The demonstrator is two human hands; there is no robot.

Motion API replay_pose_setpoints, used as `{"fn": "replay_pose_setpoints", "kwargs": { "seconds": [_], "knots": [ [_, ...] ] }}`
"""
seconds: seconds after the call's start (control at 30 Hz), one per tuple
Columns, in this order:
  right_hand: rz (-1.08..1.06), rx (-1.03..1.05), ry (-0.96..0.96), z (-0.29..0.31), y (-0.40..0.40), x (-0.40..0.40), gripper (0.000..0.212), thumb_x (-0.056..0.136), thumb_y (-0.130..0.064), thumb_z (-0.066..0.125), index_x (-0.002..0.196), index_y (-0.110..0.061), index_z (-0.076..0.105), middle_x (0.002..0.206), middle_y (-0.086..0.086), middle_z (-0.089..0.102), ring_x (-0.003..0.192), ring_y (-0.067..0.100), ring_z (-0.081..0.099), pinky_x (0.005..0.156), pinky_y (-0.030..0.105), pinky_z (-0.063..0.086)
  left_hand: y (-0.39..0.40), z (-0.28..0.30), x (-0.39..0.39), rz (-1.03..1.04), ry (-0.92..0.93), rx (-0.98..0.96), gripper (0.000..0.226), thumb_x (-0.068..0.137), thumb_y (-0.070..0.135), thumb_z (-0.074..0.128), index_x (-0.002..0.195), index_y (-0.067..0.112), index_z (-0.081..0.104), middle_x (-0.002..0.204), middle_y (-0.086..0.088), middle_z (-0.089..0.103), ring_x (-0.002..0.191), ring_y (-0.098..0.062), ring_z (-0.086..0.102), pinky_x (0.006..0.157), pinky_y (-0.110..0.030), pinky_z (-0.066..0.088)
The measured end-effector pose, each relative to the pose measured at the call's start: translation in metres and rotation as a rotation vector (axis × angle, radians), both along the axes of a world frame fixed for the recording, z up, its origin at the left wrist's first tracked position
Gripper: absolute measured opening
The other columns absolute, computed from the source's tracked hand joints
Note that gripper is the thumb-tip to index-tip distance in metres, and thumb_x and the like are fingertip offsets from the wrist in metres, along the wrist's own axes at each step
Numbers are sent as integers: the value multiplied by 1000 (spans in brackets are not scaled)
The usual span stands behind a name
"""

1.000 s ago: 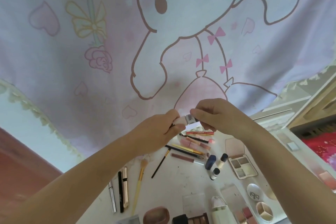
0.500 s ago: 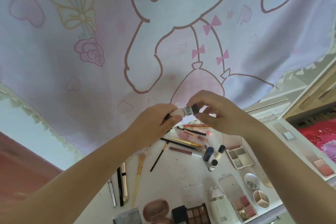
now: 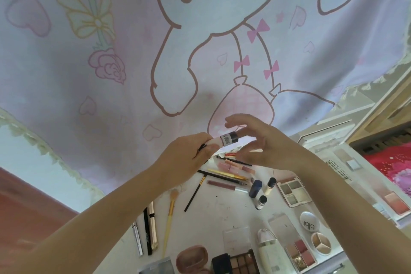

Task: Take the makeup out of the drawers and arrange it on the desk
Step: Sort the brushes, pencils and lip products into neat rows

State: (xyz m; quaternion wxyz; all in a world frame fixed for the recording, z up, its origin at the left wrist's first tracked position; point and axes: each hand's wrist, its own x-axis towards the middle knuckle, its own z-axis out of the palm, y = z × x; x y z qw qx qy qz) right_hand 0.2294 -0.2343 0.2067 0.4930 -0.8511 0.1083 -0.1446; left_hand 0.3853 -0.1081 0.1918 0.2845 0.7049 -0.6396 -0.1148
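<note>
Nearest you, along the near edge of the white desk, the flat pieces are lying: a dark eyeshadow palette, a pink oval case and a white bottle on its side. These are hard, brittle shells, so you are better off taking them by their long edges than by a lid. A little farther in, pencils and a yellow-handled brush are resting in loose rows, light and prone to rolling.

Above all that, your left hand is clenching a small pale tube with a dark cap and a barcode label, holding it in the air over the far part of the desk. It is looking light, rigid and smooth, likely slippery at the cap, so you are safest gripping the body where the label gives some friction. Your right hand is hovering just beside the capped end with fingers spread and slack, grasping nothing.

Behind the hands, a pastel cartoon cloth is hanging as a backdrop.
</note>
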Motion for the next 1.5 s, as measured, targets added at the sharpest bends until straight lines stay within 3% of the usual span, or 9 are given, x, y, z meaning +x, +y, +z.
{"fn": "replay_pose_setpoints", "kwargs": {
  "seconds": [0.13,0.23,0.33,0.53,0.73,0.8,0.97,1.13,1.5],
  "knots": [
    [-56,-2,32,-4,6,5,28,85,-9,57,80,-36,54,74,-10,59,58,4,59,61,18,49,3,-6,-7,10,104,-6,16,92,38,24,85,29,34,56,8,38,44,-4,37,50,-14,38],
    [-152,66,-99,-8,6,1,33,82,6,57,71,-26,57,74,-7,56,64,10,59,70,28,53,1,-10,-12,78,273,-38,19,95,30,27,76,28,33,58,9,38,44,-2,40,44,-12,34],
    [-180,186,-156,-13,5,-4,36,75,11,62,83,-24,58,86,-8,57,73,0,60,71,18,51,-2,-13,-16,122,423,-26,21,96,23,30,75,25,34,57,7,35,42,-3,36,42,-13,30],
    [-175,262,81,-31,8,-11,34,78,-12,66,94,-39,53,87,-10,62,77,11,63,70,21,53,-9,-20,-34,128,667,30,21,96,19,33,75,19,34,56,4,36,36,-1,34,40,-11,28],
    [-340,337,135,-51,11,-37,16,78,-9,65,84,-25,63,68,9,63,55,28,64,59,60,48,-24,-41,-57,83,748,200,21,98,24,30,78,21,37,48,10,47,40,-5,39,46,-21,34],
    [-396,360,150,-57,10,-49,16,78,-4,64,82,-20,62,67,21,62,59,40,59,60,54,50,-28,-55,-62,40,691,263,20,97,28,29,86,19,42,57,11,54,50,-4,50,51,-19,41],
    [-664,21,269,-82,-8,-85,18,74,-4,66,72,-20,56,62,-6,55,54,5,49,52,6,37,-38,-118,-47,26,76,382,25,97,30,30,100,13,48,95,-2,54,90,-19,52,74,-26,40],
    [-702,-174,463,-134,-18,-101,8,75,-10,64,78,-9,56,62,-11,43,60,8,42,53,10,34,-30,-191,-29,-47,-178,640,57,98,35,28,144,7,9,154,-7,8,142,-20,7,114,-30,12],
    [-734,-187,732,-213,-39,-70,11,83,-16,54,84,-4,55,94,14,56,85,30,53,66,30,37,-21,-262,-15,-180,-353,763,70,95,44,24,140,12,-19,150,-4,-24,138,-17,-23,108,-28,-16]
  ]
}}
